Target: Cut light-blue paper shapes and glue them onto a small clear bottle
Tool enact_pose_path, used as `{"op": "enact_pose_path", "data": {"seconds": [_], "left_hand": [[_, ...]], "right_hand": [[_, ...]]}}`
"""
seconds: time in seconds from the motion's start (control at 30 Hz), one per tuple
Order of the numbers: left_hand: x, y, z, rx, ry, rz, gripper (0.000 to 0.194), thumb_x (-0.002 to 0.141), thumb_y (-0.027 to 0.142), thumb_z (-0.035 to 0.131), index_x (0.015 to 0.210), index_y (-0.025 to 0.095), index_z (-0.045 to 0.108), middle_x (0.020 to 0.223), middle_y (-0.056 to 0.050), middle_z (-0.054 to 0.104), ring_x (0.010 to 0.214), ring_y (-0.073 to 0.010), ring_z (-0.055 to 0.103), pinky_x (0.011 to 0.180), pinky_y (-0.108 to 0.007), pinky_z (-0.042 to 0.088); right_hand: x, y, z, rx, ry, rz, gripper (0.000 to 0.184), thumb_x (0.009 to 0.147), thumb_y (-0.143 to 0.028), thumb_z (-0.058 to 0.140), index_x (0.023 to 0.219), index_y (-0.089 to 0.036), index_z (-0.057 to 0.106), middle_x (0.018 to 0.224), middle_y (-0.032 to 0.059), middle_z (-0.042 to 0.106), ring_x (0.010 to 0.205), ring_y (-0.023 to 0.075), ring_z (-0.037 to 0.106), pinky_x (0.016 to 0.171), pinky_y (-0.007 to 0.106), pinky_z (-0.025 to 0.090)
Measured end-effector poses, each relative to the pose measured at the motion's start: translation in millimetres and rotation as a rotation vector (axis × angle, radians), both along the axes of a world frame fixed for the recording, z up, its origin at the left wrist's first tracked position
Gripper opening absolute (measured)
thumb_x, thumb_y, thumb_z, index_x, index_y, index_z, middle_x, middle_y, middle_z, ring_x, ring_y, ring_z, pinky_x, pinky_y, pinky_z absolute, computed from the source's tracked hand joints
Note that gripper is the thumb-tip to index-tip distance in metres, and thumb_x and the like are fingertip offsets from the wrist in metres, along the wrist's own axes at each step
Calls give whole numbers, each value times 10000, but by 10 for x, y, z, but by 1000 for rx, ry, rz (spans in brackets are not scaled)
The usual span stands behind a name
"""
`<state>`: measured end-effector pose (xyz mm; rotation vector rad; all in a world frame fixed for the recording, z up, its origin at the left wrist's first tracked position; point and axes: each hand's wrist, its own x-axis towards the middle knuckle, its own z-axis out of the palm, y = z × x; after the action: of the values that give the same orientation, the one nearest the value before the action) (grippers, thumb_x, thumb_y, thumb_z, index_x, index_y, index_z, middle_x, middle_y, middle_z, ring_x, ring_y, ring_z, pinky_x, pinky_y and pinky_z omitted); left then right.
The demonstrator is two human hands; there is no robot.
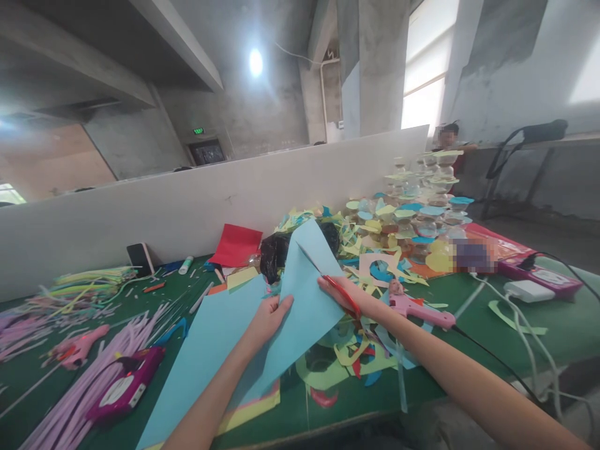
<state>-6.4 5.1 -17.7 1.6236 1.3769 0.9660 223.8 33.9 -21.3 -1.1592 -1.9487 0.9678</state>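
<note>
My left hand (274, 317) pinches a sheet of light blue paper (307, 306) near its left edge, thumb on top. My right hand (344, 294) grips red-handled scissors (345, 295), and their blades lie in a slit running toward the sheet's upper part. The raised sheet tilts above the table. Beneath my left forearm lies another expanse of light blue paper (201, 340), over yellow and pink sheets (253, 409). Close to my right wrist rests a pink glue gun (422, 311), among green and blue paper scraps (356, 347).
Purple pipe cleaners (117, 362), a magenta box (126, 384) and a second pink glue gun (82, 349) occupy the left. A phone (140, 259) leans on the white partition (187, 206). Stacked plastic cups with paper discs (426, 212) rise at right, near white cables (518, 331). A person (449, 139) is behind.
</note>
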Motion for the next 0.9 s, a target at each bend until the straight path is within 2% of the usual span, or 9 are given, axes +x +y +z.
{"op": "enact_pose_path", "data": {"seconds": [0.07,0.13,0.23,0.3,0.4,0.53,0.63,0.9], "left_hand": [[10,-6,15,27,-43,-3,526,675,692,607,591,181,516,526,6,515,514,-144,484,500,-257,399],[19,-14,39,88,-104,-6,463,725,638,604,731,175,625,685,-43,644,680,-195,592,662,-291,488],[21,-14,64,156,-142,10,432,768,586,600,917,189,680,883,-73,708,871,-228,625,849,-319,486],[17,-5,59,158,-127,24,412,757,580,618,853,184,685,837,-72,708,848,-233,624,822,-316,494],[17,4,29,115,-96,21,438,727,607,631,669,172,627,653,-41,644,672,-201,585,649,-291,493],[41,-19,12,43,-75,4,502,694,659,625,625,165,566,557,10,548,532,-138,487,511,-249,420],[59,-40,28,11,-92,-23,523,675,678,631,625,163,554,558,11,548,521,-129,479,498,-243,411],[20,0,-6,29,-67,-45,535,702,682,612,659,150,571,567,12,550,522,-118,470,503,-234,405]], "right_hand": [[-6,17,-16,-1,-2,-4,488,909,-639,374,659,-221,402,644,14,501,584,169,454,559,325,376],[-13,27,-28,11,-12,-7,494,904,-641,381,651,-218,408,618,7,490,558,157,430,538,317,357],[-23,25,-31,16,-34,-10,502,897,-639,400,625,-218,388,574,-8,446,518,142,386,512,311,323],[-23,6,-16,13,-29,1,493,893,-628,423,619,-220,383,576,-7,440,520,145,389,516,316,321],[-12,-54,32,17,1,42,438,877,-595,484,648,-226,426,639,9,483,565,168,431,544,336,348],[1,-129,77,89,27,77,363,896,-567,461,728,-245,463,738,25,525,657,201,483,625,369,403],[-4,-127,67,109,25,68,375,895,-584,448,729,-247,455,733,15,517,660,195,477,631,358,408],[-10,-69,56,9,-25,13,453,894,-614,437,667,-224,401,615,-26,430,554,138,387,530,297,345]]}}
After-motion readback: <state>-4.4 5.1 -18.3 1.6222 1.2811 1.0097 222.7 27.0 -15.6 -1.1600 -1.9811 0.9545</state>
